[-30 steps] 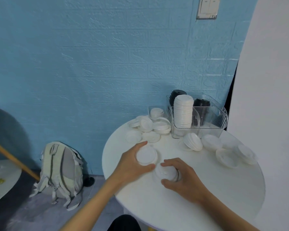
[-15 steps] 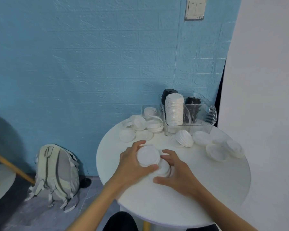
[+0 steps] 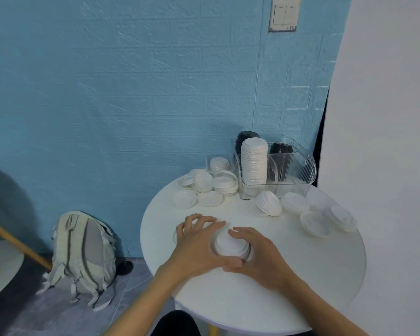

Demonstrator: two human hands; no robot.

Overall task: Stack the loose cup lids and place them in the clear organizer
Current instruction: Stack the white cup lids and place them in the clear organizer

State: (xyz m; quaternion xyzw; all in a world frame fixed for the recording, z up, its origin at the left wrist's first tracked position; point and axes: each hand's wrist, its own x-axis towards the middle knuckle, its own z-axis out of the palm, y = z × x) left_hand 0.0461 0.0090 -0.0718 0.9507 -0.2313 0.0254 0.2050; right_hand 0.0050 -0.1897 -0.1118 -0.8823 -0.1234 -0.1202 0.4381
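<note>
White loose lids [image 3: 205, 181] | organizer [image 3: 298, 173] behind | backpack [image 3: 85, 251] on floor

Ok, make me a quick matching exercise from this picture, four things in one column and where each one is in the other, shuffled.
Things:
1. small lid stack
2. tall white lid stack
3. backpack
4. light switch

Places:
A. on the floor beside the table
B. between both hands
C. on the blue wall
D. upright in the clear organizer

Pairs: 1-B, 2-D, 3-A, 4-C
</note>
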